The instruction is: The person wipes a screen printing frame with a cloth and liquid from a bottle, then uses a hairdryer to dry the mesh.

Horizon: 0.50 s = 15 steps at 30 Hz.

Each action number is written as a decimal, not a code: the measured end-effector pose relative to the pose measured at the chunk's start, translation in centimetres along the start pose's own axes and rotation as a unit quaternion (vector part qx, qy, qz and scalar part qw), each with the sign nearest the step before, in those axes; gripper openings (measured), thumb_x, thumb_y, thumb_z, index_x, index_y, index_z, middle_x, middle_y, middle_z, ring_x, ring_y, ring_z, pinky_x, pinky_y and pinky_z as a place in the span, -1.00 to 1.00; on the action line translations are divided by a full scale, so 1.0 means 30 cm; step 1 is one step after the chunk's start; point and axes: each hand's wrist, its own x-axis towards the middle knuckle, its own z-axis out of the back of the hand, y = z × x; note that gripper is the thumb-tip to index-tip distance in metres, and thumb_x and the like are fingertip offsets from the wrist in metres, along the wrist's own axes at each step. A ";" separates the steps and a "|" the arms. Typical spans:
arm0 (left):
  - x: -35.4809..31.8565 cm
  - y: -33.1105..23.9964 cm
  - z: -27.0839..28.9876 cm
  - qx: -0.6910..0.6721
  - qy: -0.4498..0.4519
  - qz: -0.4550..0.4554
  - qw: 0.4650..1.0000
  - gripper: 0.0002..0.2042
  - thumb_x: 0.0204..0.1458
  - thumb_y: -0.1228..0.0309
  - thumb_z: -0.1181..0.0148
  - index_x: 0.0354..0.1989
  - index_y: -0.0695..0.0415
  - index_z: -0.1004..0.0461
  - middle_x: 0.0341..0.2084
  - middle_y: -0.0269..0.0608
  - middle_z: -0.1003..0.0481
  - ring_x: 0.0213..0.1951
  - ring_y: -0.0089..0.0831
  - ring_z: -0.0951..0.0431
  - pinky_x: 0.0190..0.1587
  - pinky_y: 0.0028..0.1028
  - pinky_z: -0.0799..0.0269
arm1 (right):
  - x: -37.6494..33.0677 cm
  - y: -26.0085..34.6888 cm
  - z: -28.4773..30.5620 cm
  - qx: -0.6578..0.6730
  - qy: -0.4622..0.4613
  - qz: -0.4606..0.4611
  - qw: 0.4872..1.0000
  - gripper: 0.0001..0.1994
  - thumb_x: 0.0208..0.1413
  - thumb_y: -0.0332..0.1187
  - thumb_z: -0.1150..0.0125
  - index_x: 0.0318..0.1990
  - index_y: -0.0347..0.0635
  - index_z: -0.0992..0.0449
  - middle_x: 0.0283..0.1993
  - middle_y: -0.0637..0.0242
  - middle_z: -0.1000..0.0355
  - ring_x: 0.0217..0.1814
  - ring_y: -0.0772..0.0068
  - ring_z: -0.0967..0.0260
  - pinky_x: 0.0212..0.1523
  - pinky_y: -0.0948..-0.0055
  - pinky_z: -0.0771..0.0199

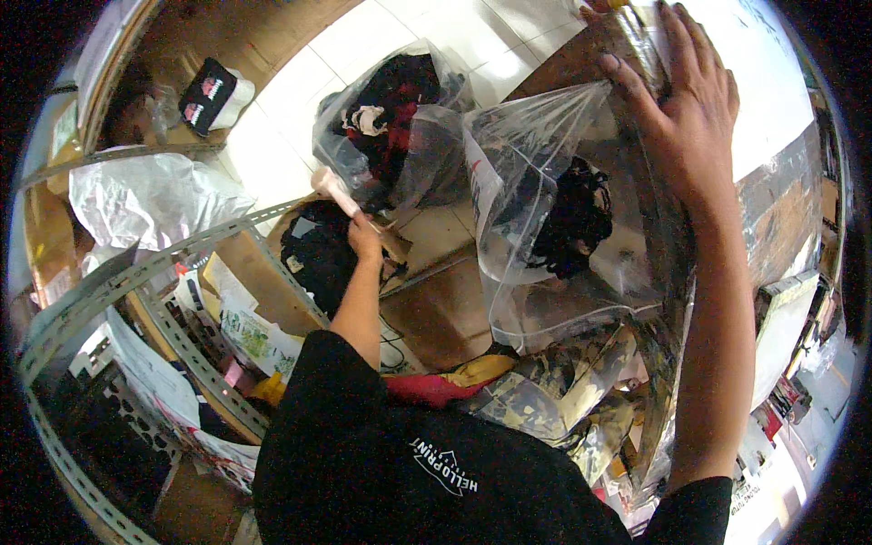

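My left hand [365, 240] reaches out at the centre left. Its fingers are closed around the lower end of a pale pink, club-shaped object [334, 191], whose exact kind I cannot make out. Below it lies a dark bundle [318, 245]. At the upper right my right hand [683, 118] lies with fingers stretched and thumb apart at the edge of a white-topped table [767, 100]. Between thumb and fingers shows a shiny, silvery wrapped piece [639, 45]. Beside that hand hangs a large clear plastic bag [518, 173] with black cloth [574, 218] in or behind it.
Another clear bag [436, 154] of black and red cloth stands on the white tiled floor [354, 41]. A metal-edged shelf [136, 259] with papers runs along the left, near a white plastic sack [154, 195]. A black-and-white cap [211, 95] lies upper left. Camouflage cloth [536, 391] is close to my body.
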 end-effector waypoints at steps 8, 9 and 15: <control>-0.431 -0.145 0.011 0.050 0.032 -0.105 0.993 -0.65 0.35 0.18 0.10 -0.27 0.23 -0.46 -0.51 -0.16 -0.53 -0.56 -0.38 -0.54 -0.50 -0.36 -0.46 | 0.021 -0.134 -0.110 -0.028 -0.133 0.114 0.984 -0.15 0.15 0.34 -0.05 0.44 -0.07 -0.23 0.52 0.15 -0.12 0.57 0.09 0.01 0.49 -0.14 0.23; -0.477 -0.189 0.032 0.038 0.035 -0.110 0.993 -0.66 0.35 0.20 0.10 -0.28 0.23 -0.46 -0.53 -0.17 -0.52 -0.58 -0.40 -0.55 -0.51 -0.37 -0.45 | 0.021 -0.130 -0.113 -0.033 -0.130 0.108 0.985 -0.14 0.15 0.34 -0.05 0.44 -0.06 -0.22 0.52 0.15 -0.11 0.57 0.09 0.02 0.50 -0.14 0.24; -0.703 -0.423 0.218 0.039 0.035 -0.292 0.955 -0.69 0.35 0.30 0.06 -0.37 0.27 -0.42 -0.64 -0.19 -0.45 -0.64 -0.41 -0.54 -0.52 -0.39 -0.43 | 0.024 -0.131 -0.132 -0.054 -0.123 0.079 0.988 -0.15 0.16 0.35 -0.01 0.46 -0.02 -0.18 0.54 0.19 -0.07 0.60 0.12 0.07 0.49 -0.27 0.27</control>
